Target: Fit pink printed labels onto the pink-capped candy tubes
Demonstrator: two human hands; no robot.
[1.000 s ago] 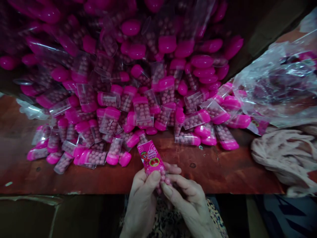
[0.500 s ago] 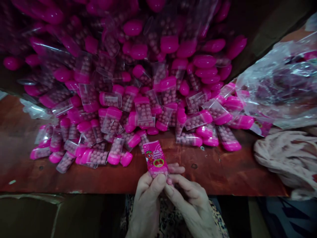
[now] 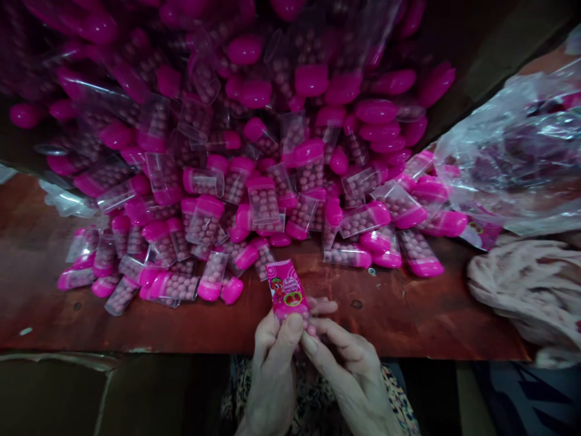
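Note:
Above the table's front edge, both hands hold a small candy container in a pink printed sleeve [image 3: 287, 284]. A cartoon fruit and a yellow-ringed picture show on its upper part, and pink balls at its lower end. My left hand [image 3: 276, 357] pinches it from the left, thumb across the lower front. My right hand [image 3: 347, 366] is closed on the bottom right corner with thumb and forefinger, other fingers behind it. Just beyond lies a big heap of clear candy containers [image 3: 263, 203] with pink caps, filled with pink balls.
The heap spills from a dark box [image 3: 481, 66] onto the reddish-brown wooden table [image 3: 190, 330]. At the right are a clear plastic bag [image 3: 512, 163] with pink items inside and a crumpled beige cloth [image 3: 526, 290]. A piece of clear plastic [image 3: 68, 200] lies at the left.
The sleeved container leans back slightly more, and more pink balls show at its lower end. Both hands keep their hold with only small finger shifts.

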